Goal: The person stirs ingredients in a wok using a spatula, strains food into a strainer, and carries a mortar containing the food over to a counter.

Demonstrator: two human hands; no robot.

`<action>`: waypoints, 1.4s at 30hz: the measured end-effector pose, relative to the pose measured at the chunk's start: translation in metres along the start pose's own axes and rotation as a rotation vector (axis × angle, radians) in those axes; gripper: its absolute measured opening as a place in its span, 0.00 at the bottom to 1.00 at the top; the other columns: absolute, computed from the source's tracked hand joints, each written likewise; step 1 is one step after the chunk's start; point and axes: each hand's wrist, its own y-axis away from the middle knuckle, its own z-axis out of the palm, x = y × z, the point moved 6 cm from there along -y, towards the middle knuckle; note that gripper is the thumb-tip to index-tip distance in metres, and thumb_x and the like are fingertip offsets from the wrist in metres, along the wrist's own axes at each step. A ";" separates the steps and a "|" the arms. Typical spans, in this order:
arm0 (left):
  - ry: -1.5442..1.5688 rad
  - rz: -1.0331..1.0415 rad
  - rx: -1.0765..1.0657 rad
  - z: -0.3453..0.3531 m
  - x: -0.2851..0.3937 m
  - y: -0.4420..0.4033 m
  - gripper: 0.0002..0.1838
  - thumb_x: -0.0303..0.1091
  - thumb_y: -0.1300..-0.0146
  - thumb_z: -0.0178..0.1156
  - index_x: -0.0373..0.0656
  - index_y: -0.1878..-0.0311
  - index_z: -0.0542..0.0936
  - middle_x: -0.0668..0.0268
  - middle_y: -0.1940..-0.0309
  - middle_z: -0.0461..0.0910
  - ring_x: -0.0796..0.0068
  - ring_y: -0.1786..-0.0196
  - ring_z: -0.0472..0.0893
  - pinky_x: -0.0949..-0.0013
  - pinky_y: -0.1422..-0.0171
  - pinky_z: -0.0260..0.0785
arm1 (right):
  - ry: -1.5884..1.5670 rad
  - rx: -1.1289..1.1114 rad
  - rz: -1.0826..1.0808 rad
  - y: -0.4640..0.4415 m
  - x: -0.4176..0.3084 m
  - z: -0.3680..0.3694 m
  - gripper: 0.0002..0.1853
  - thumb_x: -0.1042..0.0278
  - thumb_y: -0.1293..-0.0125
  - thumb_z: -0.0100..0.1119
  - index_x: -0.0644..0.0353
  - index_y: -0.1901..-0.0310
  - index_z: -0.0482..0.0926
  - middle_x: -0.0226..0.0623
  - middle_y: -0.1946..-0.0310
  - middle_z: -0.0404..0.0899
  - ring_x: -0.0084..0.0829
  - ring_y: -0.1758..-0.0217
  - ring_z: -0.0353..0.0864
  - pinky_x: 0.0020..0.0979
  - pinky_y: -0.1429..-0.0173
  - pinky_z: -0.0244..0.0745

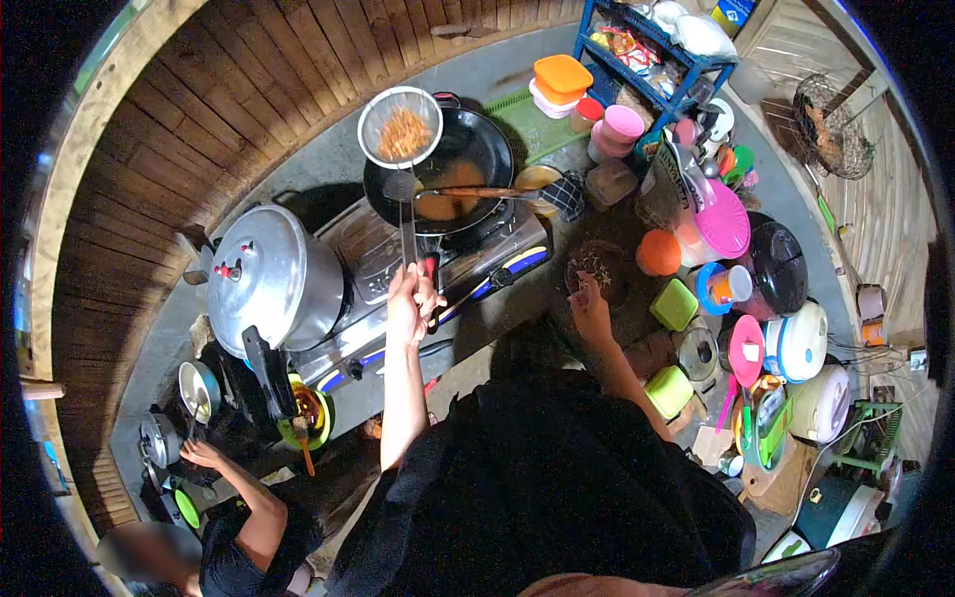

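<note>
My left hand (415,303) is closed around the handle of a round mesh strainer (400,126), which holds orange-brown fried bits. The strainer hangs over the left rim of a black wok (487,134) with brown liquid in it. A wooden-handled utensil (473,192) lies across the wok. Over a dark round bowl (619,261) with small pale-brown pieces in it is my right hand (589,297); its fingers are bent in at the pieces, and what they hold, if anything, is too small to make out.
A large pressure cooker (264,274) stands on the stove (363,234) at the left. Another person's hand (202,454) is near a small pan (200,391) at lower left. Pink tubs (622,126), a green container (674,304) and a blue rack (652,45) stand at the right.
</note>
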 end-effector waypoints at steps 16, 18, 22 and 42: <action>-0.025 0.069 -0.031 0.014 0.019 0.011 0.09 0.37 0.31 0.40 0.44 0.64 0.67 0.79 0.90 0.52 0.86 0.91 0.50 0.79 0.82 0.61 | 0.025 0.046 0.070 0.028 0.007 -0.014 0.28 0.76 0.43 0.53 0.53 0.40 0.59 0.40 0.73 0.78 0.39 0.69 0.79 0.35 0.62 0.73; -0.016 0.067 -0.045 0.012 0.016 0.009 0.09 0.37 0.31 0.40 0.45 0.64 0.67 0.79 0.89 0.52 0.86 0.91 0.50 0.79 0.82 0.60 | 0.055 0.054 0.075 0.032 0.009 -0.014 0.27 0.78 0.43 0.52 0.55 0.41 0.60 0.41 0.72 0.78 0.37 0.68 0.80 0.33 0.61 0.72; 0.027 -0.068 0.048 -0.022 -0.023 0.000 0.09 0.36 0.31 0.40 0.45 0.64 0.68 0.80 0.89 0.51 0.87 0.91 0.50 0.79 0.83 0.58 | -0.001 0.055 0.062 0.043 0.014 -0.013 0.27 0.71 0.42 0.54 0.51 0.41 0.59 0.42 0.71 0.79 0.44 0.69 0.79 0.41 0.62 0.73; 0.090 -0.063 -0.033 -0.008 0.006 0.024 0.08 0.35 0.31 0.42 0.45 0.64 0.69 0.79 0.88 0.55 0.88 0.90 0.51 0.81 0.86 0.47 | 0.037 0.057 0.157 0.101 0.005 -0.017 0.30 0.74 0.44 0.55 0.48 0.40 0.58 0.39 0.70 0.79 0.43 0.66 0.79 0.39 0.61 0.73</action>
